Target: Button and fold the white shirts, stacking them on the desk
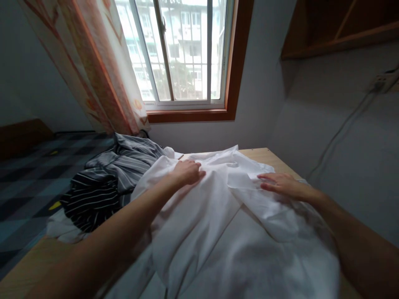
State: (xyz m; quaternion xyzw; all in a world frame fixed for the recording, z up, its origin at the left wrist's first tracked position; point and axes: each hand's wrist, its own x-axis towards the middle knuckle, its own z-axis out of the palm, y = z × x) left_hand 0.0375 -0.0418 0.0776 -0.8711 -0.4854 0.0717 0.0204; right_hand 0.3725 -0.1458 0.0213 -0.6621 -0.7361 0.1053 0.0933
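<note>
A white shirt (202, 216) lies spread and wrinkled over a wooden table, its near part blurred. On its upper left area rests my left hand (188, 171), palm down, fingers loosely bent and apart. My right hand (282, 185) is over the shirt's right side, fingers stretched out beside a raised flap of white cloth (240, 181). Neither hand shows fabric pinched in it. Folds hide parts of the shirt's outline.
Striped grey and black clothes (96, 195) are heaped on the table's left. A checked bed (28, 187) stands beyond them. Bare wood of the table (264, 155) shows at the back right. Behind are a window (183, 54), a curtain (93, 62) and a wall cable (339, 137).
</note>
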